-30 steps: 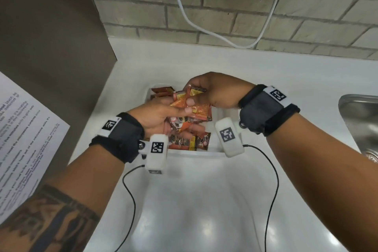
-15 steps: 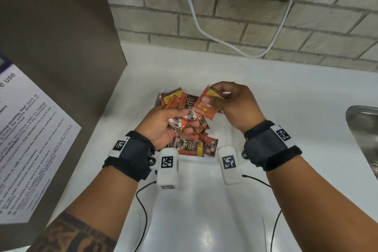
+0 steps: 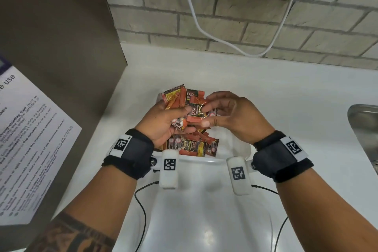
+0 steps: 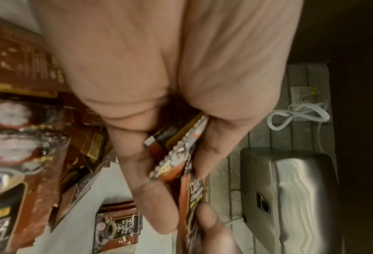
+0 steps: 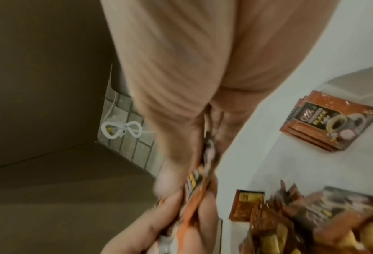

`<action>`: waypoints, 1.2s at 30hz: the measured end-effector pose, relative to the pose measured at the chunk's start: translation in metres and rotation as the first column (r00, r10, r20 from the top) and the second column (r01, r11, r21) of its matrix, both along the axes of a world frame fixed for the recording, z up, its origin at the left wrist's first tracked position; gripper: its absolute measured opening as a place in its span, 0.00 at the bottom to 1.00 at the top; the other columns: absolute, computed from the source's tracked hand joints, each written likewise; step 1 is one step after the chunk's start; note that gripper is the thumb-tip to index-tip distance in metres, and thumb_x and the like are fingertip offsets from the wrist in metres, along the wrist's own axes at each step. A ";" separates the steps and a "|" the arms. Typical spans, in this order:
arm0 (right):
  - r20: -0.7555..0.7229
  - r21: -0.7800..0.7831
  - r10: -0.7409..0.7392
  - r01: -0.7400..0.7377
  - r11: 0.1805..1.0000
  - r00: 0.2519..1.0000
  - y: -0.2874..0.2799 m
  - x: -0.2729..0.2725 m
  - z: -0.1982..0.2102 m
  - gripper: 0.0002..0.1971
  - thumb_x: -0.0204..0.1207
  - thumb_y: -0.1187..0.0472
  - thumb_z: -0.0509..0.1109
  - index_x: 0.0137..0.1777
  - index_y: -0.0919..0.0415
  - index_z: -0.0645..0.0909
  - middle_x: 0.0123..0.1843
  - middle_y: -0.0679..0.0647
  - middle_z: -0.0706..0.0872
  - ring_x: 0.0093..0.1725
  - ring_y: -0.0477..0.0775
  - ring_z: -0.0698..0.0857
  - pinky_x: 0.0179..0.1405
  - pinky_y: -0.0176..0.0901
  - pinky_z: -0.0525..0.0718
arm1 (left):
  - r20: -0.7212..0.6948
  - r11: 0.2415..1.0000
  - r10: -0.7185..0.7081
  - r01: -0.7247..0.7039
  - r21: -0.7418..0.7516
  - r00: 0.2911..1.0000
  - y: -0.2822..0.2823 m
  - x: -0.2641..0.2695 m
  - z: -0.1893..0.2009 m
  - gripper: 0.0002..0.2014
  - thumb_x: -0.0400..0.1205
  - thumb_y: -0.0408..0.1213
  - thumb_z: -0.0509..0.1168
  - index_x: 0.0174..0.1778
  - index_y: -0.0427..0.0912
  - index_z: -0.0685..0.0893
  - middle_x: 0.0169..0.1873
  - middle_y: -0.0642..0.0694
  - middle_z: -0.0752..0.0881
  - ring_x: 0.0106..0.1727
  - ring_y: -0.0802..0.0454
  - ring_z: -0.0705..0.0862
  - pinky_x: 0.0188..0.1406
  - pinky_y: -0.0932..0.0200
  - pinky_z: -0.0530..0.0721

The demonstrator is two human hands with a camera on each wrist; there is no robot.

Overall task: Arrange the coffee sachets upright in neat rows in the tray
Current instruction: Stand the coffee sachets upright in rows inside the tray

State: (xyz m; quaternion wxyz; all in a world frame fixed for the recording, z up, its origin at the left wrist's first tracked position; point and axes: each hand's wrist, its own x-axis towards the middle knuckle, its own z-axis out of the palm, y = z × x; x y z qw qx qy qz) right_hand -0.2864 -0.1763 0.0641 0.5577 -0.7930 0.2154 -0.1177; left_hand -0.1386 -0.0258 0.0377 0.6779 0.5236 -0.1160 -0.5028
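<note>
Over a white tray point(image 3: 201, 162) on a white countertop point(image 3: 286, 96), below a brick wall point(image 3: 255, 16) with a looping white cable point(image 3: 196, 20): coffee sachets being gathered into a bundle. Left hand point(image 3: 163, 121) curled round a fanned bunch of orange-and-black sachets point(image 3: 176, 98), thumb across their fronts, apparently to keep edges aligned before standing them up. Right hand point(image 3: 231, 116) pinching a single D2X sachet point(image 3: 197, 111) between thumb and fingertips, pressed against the front of the bunch, seemingly being added to it. From the left wrist, fingers point(image 4: 142, 165) clamped on sachet edges point(image 4: 176, 149); from the right wrist, thumb and fingers likewise closed on a sachet seen edge-on point(image 5: 202, 182).

Loose sachets point(image 3: 190, 146) lying flat and jumbled in the tray beneath the hands, none visibly upright or in rows; a small flat stack point(image 5: 331, 122) apart on a white surface, whether inside the tray unclear. Judging by that, task at an early stage: collecting, not yet arranging.

At left, a printed notice point(image 3: 30, 139); at right, the edge of a steel sink point(image 3: 364, 120); on the wall, a steel appliance point(image 4: 289, 197).
</note>
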 end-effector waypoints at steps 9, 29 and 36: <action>-0.086 -0.387 -0.113 0.072 0.919 0.990 0.001 0.007 -0.023 0.21 0.66 0.55 0.82 0.56 0.44 0.79 0.46 0.44 0.87 0.43 0.48 0.87 0.47 0.49 0.86 | 0.226 0.997 -0.011 -0.007 0.079 0.974 -0.006 -0.008 -0.006 0.19 0.81 0.28 0.73 0.68 0.37 0.81 0.60 0.39 0.90 0.53 0.39 0.92 0.45 0.44 0.92; 0.072 0.410 -0.202 0.155 0.899 0.977 0.003 0.024 -0.021 0.13 0.77 0.62 0.78 0.58 0.66 0.85 0.54 0.60 0.92 0.57 0.63 0.90 0.66 0.62 0.84 | 0.016 0.998 -0.066 0.066 -0.023 0.998 -0.010 -0.004 0.011 0.21 0.79 0.29 0.71 0.69 0.28 0.82 0.58 0.33 0.88 0.53 0.38 0.91 0.40 0.46 0.93; 0.091 0.570 -0.315 0.210 0.795 0.945 -0.003 0.017 -0.017 0.16 0.82 0.78 0.64 0.68 0.67 0.79 0.44 0.63 0.89 0.45 0.62 0.90 0.48 0.54 0.90 | -0.086 0.991 0.110 -0.116 -0.071 0.990 -0.009 0.005 0.006 0.15 0.85 0.24 0.62 0.68 0.29 0.81 0.59 0.32 0.88 0.50 0.40 0.91 0.44 0.49 0.93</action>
